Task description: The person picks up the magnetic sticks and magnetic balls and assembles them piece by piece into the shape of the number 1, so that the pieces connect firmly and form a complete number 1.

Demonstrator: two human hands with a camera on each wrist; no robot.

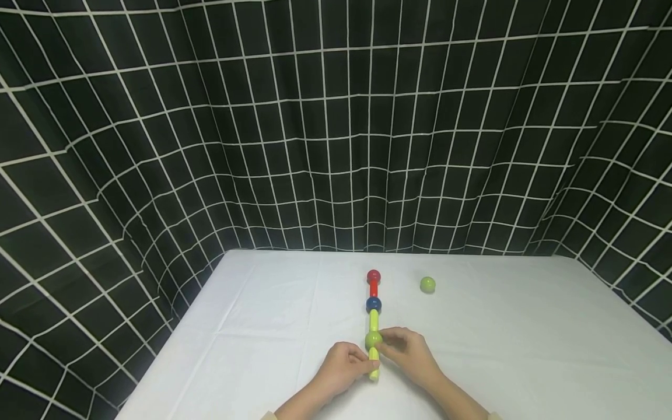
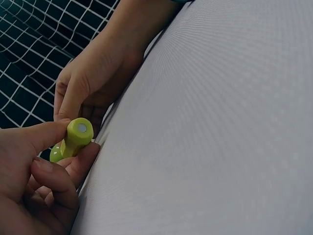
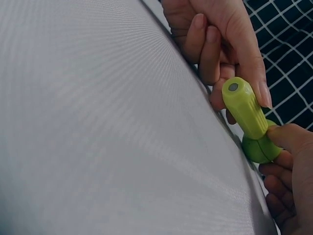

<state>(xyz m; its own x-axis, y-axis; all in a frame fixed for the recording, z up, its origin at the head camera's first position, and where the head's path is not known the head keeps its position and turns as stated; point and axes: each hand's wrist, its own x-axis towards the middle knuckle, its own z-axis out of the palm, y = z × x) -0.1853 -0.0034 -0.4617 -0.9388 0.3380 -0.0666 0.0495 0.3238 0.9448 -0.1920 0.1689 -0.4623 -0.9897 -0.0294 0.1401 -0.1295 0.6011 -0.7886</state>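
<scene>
A straight chain runs away from the hands: a yellow-green stick [image 3: 247, 113], a green ball [image 1: 373, 340], a second yellow-green stick [image 1: 374, 320], a blue ball [image 1: 374, 304], a red stick [image 1: 374, 288] and a red ball [image 1: 374, 276]. My left hand [image 1: 343, 367] pinches the nearest stick between thumb and fingers. The end of that stick bears a grey round disc, seen in both wrist views. From the right side, my right hand [image 1: 412, 354] pinches the green ball, thumb near where it joins the stick.
A loose green ball [image 1: 427, 284] lies to the right of the chain's far end. The white-covered table [image 1: 262, 303] stretches out on both sides. Behind it and at the sides hangs a black curtain [image 1: 294, 140] with a white grid.
</scene>
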